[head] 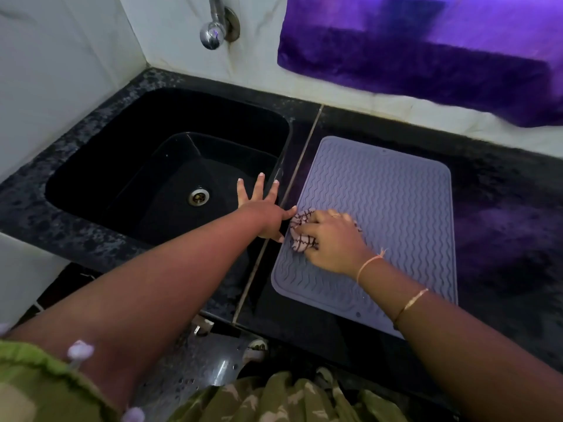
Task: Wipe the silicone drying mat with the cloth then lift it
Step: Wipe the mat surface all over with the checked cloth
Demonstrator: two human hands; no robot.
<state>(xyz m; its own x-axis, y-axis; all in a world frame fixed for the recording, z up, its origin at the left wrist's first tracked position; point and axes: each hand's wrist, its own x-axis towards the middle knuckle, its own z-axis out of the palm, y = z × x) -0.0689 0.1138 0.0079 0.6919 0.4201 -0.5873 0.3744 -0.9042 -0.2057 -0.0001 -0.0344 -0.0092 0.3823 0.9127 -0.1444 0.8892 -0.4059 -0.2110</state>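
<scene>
A grey silicone drying mat (pixel 396 208) with wavy ridges lies flat on the black counter, right of the sink. My right hand (pixel 330 239) grips a bunched white cloth with dark checks (pixel 301 231) and presses it on the mat's left side. My left hand (pixel 263 205) is spread with straight fingers, resting on the sink's right rim beside the mat's left edge. Its thumb reaches the mat's edge next to the cloth.
A black sink (pixel 122 166) with a metal drain (pixel 198 197) is at the left. A chrome tap (pixel 217 27) sticks out of the white tiled wall. A purple cloth (pixel 426 50) hangs at the back right. The black granite counter (pixel 502 226) extends right of the mat.
</scene>
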